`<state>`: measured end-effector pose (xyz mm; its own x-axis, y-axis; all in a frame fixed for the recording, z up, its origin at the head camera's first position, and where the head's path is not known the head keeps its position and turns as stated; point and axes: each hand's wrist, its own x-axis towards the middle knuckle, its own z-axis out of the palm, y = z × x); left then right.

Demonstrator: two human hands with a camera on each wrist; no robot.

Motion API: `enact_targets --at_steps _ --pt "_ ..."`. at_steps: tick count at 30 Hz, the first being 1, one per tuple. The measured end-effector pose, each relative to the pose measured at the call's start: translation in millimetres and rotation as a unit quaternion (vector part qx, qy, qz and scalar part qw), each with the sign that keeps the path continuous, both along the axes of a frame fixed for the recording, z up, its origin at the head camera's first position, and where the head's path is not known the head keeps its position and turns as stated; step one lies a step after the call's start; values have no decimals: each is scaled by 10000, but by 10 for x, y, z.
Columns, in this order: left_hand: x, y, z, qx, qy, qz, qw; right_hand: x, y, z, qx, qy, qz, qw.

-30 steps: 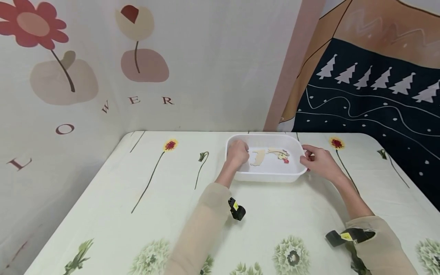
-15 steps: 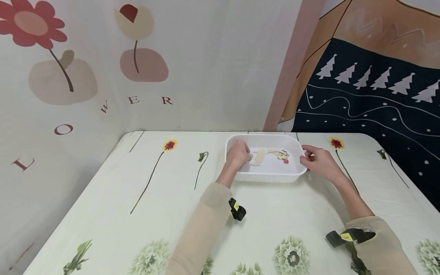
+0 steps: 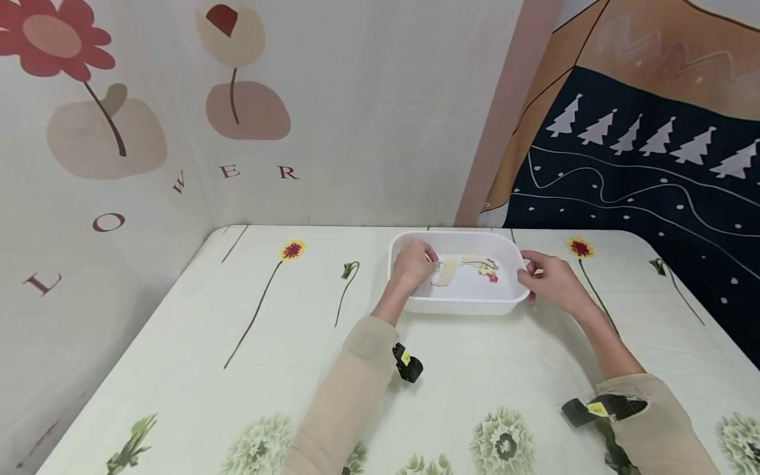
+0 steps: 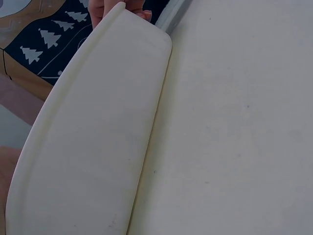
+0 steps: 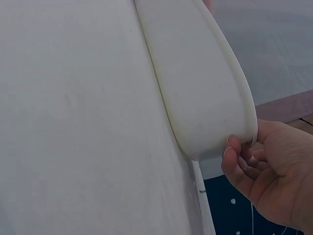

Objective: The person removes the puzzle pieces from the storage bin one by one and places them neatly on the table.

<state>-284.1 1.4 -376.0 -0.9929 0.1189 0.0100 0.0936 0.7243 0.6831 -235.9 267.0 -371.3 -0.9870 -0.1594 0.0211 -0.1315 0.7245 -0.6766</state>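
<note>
flowered tablecloth, white tray, hands, right gripping rim, left inside

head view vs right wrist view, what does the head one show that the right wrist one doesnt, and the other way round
Only the head view shows the inside of the white plastic tray, with the beige flat piece and red-tipped cutout in it, plus the red flower print.

Only the right wrist view shows the palm side of the right hand and its curled fingertips at the tray's outer wall.

Both show the tray, the right hand gripping its end, the pale tablecloth and the dark blue cloth.
</note>
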Motion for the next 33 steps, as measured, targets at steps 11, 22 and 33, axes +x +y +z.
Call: enact_targets --at_steps 11,22,33 --pt "58 -18 100 971 352 -261 9943 -6 -11 -18 -85 45 -157 9998" --pt "139 -188 208 1641 500 -467 9841 -13 -52 -21 -272 -451 -383 9979" --pt "151 -484 266 2187 346 -85 9751 -8 -53 -25 -321 -428 -453 9975"
